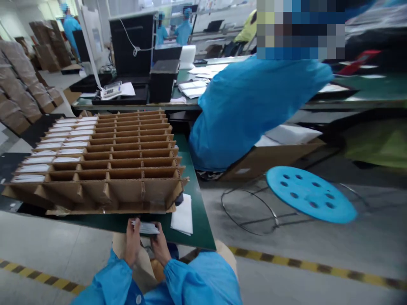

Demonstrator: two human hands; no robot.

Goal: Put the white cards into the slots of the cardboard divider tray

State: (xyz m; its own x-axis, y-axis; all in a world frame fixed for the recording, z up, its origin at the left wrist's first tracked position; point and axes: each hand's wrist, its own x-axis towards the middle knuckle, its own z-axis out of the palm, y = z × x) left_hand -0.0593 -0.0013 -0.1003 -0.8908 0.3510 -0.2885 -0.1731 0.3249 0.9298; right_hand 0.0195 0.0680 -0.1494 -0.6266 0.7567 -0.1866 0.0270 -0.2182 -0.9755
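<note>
My left hand [132,242] and my right hand [159,245] hold a small white packet [146,228] between them, just below the near edge of the green table [197,220]. Both sleeves are blue. Right in front stands a cardboard divider tray [127,169] with many slots. White packets [47,152] fill the slots of its left columns; the other slots look bare. A flat white sheet [183,216] lies on the table to the right of my hands.
A co-worker in a blue coat [248,110] bends over a cardboard box [273,159] to the right. A blue perforated stool [310,194] stands on the floor. Black bins [163,78] and papers sit on the far bench. Stacked cartons [19,84] line the left. Yellow-black tape [302,267] marks the floor.
</note>
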